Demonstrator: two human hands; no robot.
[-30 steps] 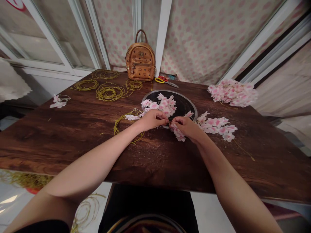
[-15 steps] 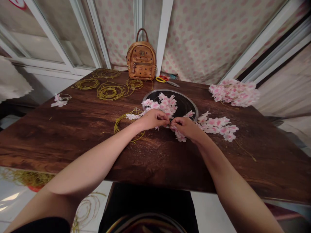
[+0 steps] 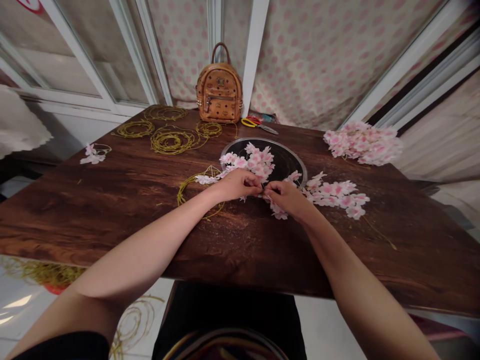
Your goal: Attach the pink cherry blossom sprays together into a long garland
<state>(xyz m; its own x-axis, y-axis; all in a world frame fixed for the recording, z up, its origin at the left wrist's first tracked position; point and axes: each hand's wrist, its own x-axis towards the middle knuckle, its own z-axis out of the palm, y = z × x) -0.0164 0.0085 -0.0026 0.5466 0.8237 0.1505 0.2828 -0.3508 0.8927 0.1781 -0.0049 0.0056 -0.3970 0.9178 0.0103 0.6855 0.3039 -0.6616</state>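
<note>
The dark wood surface (image 3: 112, 215) stands before white window frames (image 3: 86, 60) and a pink-dotted curtain (image 3: 318, 60). A tan backpack (image 3: 219, 92) sits at its far edge, with red-and-yellow-handled scissors (image 3: 258, 125) just beside it. Coiled wire rings (image 3: 172, 141) lie toward the far left corner, and a small blossom sprig (image 3: 92, 157) lies nearer the left edge. A bunch of pink blossoms (image 3: 362, 144) lies near the far right corner. Mid-surface sits a round black tray (image 3: 287, 162), partly covered by a blossom spray (image 3: 255, 162). The left hand (image 3: 238, 184) and right hand (image 3: 287, 196) are together at the tray's near rim, fingertips (image 3: 258, 189) pinching that spray. A thin wire ring (image 3: 191, 190) lies just beyond the left hand, and another spray (image 3: 333, 195) lies right of the tray.
</note>
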